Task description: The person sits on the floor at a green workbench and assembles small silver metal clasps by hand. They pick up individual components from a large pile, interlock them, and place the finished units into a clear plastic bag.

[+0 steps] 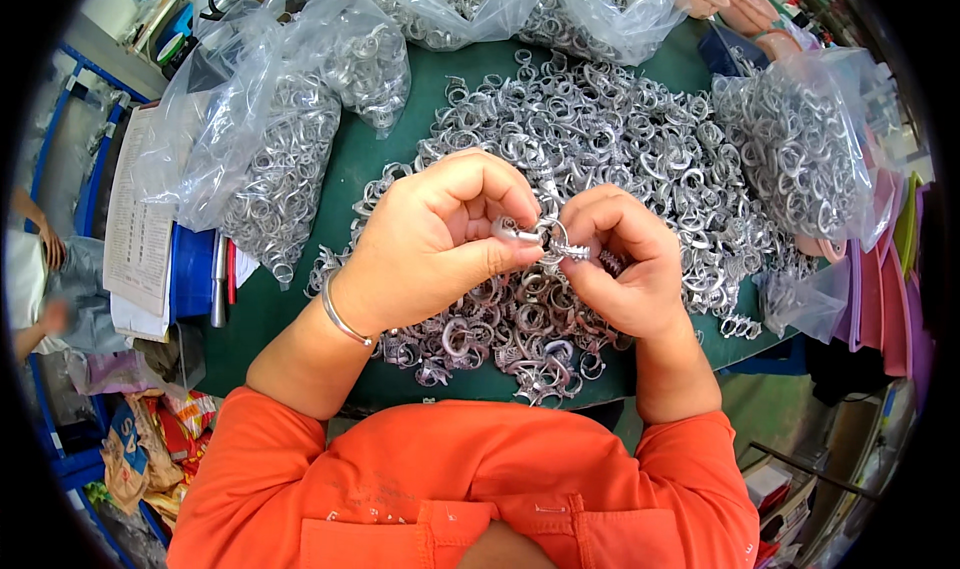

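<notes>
Over a large heap of silver-coloured metal rings (640,134), both my hands meet at chest height. My left hand (425,239) pinches a ring (513,232) between thumb and fingers, and a metal bangle circles that wrist. Close against it, my right hand (630,264) grips another ring (572,253), its patterned band showing past the fingertips. The two rings touch or overlap; I cannot tell whether they are joined. Fingers hide parts of both.
Clear plastic bags full of rings stand at left (285,159), along the back (440,4) and at right (795,144) on the green table (350,204). Printed sheets (145,209) hang at the left edge. Coloured trays (875,289) stand right. Another person (60,269) is at far left.
</notes>
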Available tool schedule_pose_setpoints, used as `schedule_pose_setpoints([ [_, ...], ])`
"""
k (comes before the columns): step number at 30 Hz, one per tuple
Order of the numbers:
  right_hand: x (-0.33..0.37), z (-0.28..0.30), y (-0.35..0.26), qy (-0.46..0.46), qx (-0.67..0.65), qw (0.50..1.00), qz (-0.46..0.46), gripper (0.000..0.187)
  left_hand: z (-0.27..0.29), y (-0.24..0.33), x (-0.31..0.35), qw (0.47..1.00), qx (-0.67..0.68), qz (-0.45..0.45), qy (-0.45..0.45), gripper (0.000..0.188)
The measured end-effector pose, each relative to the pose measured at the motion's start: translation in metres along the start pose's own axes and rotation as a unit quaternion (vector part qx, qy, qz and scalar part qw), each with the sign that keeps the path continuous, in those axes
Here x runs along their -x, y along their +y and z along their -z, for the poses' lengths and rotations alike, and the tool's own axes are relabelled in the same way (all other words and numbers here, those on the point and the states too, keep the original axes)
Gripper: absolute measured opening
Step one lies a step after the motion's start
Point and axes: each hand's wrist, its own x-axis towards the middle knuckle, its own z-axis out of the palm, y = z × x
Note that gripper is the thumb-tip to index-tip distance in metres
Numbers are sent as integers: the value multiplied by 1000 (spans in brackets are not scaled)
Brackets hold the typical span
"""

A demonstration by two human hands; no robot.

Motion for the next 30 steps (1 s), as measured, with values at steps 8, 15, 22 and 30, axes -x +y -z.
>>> schedule_pose_setpoints([
  [8, 1, -5, -10, 16, -48, 996, -74, 32, -2, 3, 1, 1000, -20, -11, -7, 18],
  [15, -1, -6, -3, 71, 59, 996, 19, 30, 2, 3, -1, 999, -40, -16, -5, 12],
  [22, -4, -6, -8, 65, 124, 983, 116, 25, 1, -3, -2, 945, -297, -134, -9, 21],
  [30, 6, -16, 0, 80, 3, 996, -32, 15, -11, -2, -3, 901, -384, -190, 61, 36],
])
